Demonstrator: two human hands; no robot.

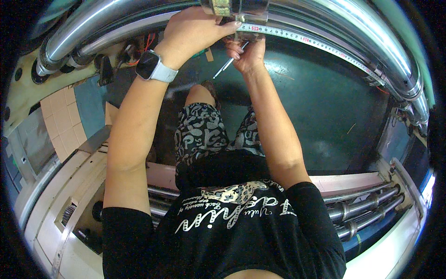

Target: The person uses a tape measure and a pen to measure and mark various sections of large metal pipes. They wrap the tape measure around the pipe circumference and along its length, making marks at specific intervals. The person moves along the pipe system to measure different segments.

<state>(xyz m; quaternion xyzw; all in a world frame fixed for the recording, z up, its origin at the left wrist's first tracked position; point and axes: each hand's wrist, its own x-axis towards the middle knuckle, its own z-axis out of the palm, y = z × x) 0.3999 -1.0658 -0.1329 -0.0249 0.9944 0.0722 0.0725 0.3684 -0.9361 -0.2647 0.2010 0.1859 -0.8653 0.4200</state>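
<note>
My left hand (197,30), with a watch (151,66) on its wrist, reaches up to a metal block (236,6) on the long bar. Its thumb presses below the block, beside one end of a measuring tape strip (304,38) that runs along the bar to the right. The other left fingers are mostly hidden behind the block. Just below, my right hand (251,55) is raised, palm up, its fingers curled around a thin silver rod tool (228,63). The rod slants down to the left and looks doubled; its exact kind cannot be made out.
Shiny rollers (367,30) arch across the top, and more rollers (362,214) lie behind me at lower right. A cream machine frame (23,93) stands at left, with orange wires (147,44) nearby. My legs stand over a dark green floor (316,107) between the machine parts.
</note>
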